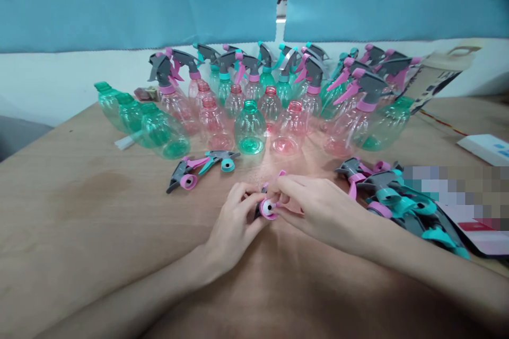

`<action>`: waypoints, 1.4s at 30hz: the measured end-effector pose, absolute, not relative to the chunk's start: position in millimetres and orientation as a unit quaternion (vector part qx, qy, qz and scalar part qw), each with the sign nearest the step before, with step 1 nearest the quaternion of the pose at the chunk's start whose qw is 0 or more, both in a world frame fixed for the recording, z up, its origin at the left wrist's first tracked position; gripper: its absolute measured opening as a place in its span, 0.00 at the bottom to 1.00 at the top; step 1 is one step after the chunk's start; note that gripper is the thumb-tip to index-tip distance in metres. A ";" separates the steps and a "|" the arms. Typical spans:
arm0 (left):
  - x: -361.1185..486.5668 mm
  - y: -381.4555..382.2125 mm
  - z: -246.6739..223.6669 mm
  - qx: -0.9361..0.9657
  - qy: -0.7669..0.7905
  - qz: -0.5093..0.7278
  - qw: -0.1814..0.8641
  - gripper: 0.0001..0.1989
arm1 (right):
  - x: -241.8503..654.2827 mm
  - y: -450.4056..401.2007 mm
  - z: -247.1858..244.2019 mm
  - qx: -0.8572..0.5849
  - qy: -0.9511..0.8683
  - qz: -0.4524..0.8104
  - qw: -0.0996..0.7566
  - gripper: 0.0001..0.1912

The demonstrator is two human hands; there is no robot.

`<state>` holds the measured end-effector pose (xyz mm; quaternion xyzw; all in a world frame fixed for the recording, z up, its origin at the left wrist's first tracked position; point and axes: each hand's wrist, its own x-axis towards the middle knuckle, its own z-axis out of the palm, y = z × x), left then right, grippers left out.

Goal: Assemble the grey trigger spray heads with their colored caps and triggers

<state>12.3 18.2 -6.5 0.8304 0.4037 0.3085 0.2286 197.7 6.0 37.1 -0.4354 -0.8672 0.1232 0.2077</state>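
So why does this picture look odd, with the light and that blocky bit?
All in the head view: wide-angle stretch probably tips the leftmost green bottle outward; white glare fills the gap in the blue curtain; the table darkens toward the bottom; a pixelated patch covers the right; the held spray head looks soft.

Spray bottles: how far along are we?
Looks done: bottles wearing spray heads, like the pink-collared bottle at right. In hand: a loose pink-and-grey spray head, held between the left hand and right hand. Seemingly left: several open-necked bottles, including the green front one, plus loose heads at left and piled at right.
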 end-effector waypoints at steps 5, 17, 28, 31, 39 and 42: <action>9.4 19.5 -8.1 0.854 0.383 0.306 0.176 0.06 | 198.1 3.6 35.5 -0.435 -0.870 0.107 0.203 0.03; 8.6 21.8 -5.7 0.885 0.362 0.272 0.108 0.05 | 198.2 -0.7 36.6 -0.417 -0.883 0.112 0.186 0.04; 8.4 21.8 -3.1 0.872 0.361 0.287 0.162 0.07 | 198.7 0.6 34.6 -0.387 -0.897 0.102 0.186 0.04; 8.0 21.9 -4.4 0.875 0.344 0.298 0.166 0.05 | 197.4 0.3 34.8 -0.361 -0.910 0.084 0.189 0.04; 7.0 23.5 -7.5 0.883 0.328 0.292 0.167 0.04 | 198.6 -1.7 35.7 -0.373 -0.906 0.068 0.187 0.03; 6.9 24.1 -8.1 0.884 0.327 0.295 0.158 0.04 | 198.8 -0.2 37.3 -0.387 -0.900 0.070 0.187 0.02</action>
